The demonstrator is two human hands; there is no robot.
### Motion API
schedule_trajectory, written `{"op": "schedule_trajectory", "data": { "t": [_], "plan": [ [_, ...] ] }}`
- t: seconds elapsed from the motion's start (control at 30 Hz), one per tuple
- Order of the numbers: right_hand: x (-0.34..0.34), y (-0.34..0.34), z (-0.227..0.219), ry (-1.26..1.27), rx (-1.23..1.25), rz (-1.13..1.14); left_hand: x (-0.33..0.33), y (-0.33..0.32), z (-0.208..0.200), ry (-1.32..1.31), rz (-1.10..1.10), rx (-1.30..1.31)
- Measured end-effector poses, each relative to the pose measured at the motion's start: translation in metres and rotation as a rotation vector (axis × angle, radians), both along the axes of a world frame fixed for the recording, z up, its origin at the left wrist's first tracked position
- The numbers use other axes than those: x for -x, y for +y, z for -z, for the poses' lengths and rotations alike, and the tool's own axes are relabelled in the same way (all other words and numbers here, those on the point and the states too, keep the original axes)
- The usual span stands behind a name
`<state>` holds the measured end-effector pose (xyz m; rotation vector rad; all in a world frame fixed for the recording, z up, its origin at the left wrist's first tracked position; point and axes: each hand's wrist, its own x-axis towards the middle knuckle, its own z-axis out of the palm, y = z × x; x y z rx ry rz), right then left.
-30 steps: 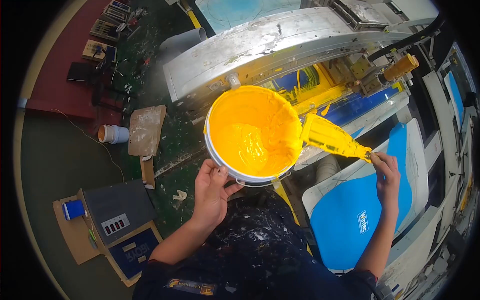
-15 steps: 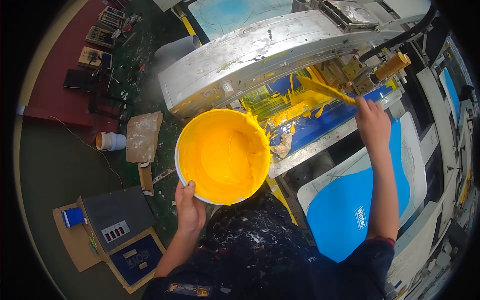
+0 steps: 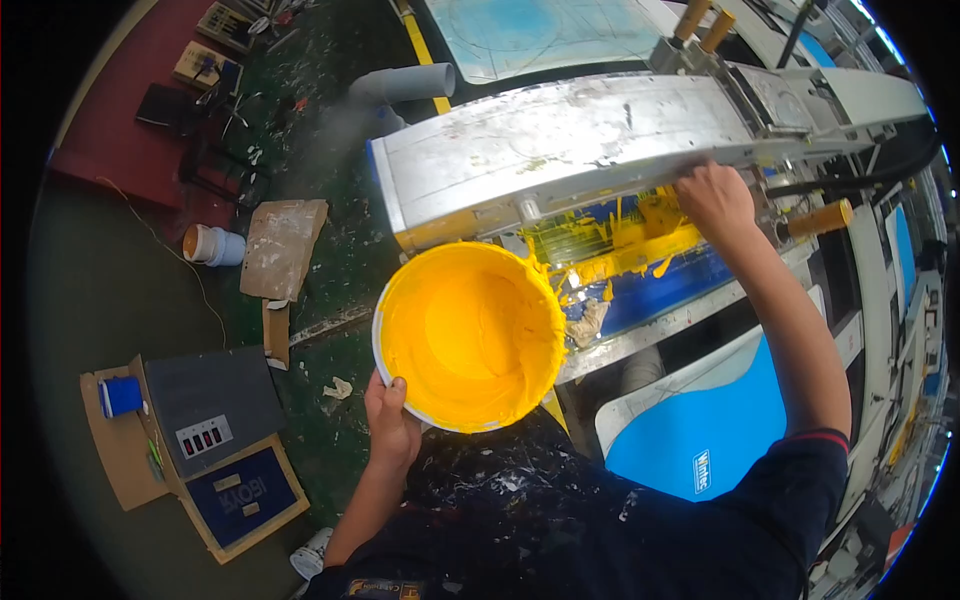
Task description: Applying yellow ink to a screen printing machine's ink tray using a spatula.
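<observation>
My left hand [image 3: 394,422] grips the lower left rim of a white bucket, its thumb over the edge. The bucket [image 3: 378,335] is tilted toward me, and thick yellow ink [image 3: 465,330] coats its inside and its right rim. Farther right, my right hand [image 3: 718,203] is closed on an ink spatula smeared yellow; the hand and machine arm hide most of it. Below that hand lies a blue-framed printing screen [image 3: 690,280], with yellow ink spread and streaked across it. A crumpled, stained rag [image 3: 588,322] rests at the screen's near left corner.
A long silver machine arm [image 3: 560,130] crosses above the screen. A blue-and-white printing board [image 3: 700,420] is at near right, a pale blue one [image 3: 540,35] beyond the arm. An orange-brown handle [image 3: 822,218] sticks out at right. Cardboard [image 3: 285,240] lies on the green floor.
My right hand has moved forward and left with the spatula, in under the machine arm over the screen. The view has shifted; the bucket stays in my left hand.
</observation>
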<state>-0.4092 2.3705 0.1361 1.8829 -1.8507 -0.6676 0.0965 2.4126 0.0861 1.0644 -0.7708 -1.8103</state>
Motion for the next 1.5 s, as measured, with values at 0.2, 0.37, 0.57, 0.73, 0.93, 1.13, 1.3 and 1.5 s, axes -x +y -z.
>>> {"op": "schedule_trajectory", "data": {
  "t": [0.2,0.37,0.57,0.73,0.93,1.13,1.3,1.5],
  "plan": [
    [-0.018,-0.017,-0.017,-0.129,-0.083,0.031,-0.002,-0.005,0.006,-0.01,0.002,0.017],
    [0.022,-0.005,-0.023,-0.331,-0.142,0.312,-0.004,-0.005,0.003,-0.02,0.024,-0.005],
    [0.027,-0.002,0.036,-0.635,-0.158,0.287,-0.007,-0.002,0.008,-0.061,0.04,0.011],
    [0.015,-0.017,0.096,-0.813,-0.033,0.207,-0.002,-0.004,0.009,-0.06,0.03,0.013],
    [0.012,-0.005,0.067,-0.937,-0.004,0.309,-0.005,-0.004,0.009,-0.053,0.036,0.029],
    [0.01,0.071,0.047,-0.961,0.107,0.388,0.0,-0.001,-0.002,-0.059,0.035,0.018],
    [-0.023,0.15,-0.005,-1.247,0.393,0.549,0.005,0.004,-0.009,-0.088,0.113,0.099],
    [-0.082,0.197,-0.035,-1.023,0.615,-0.022,0.022,-0.002,-0.018,-0.14,0.195,0.09]
  ]
}}
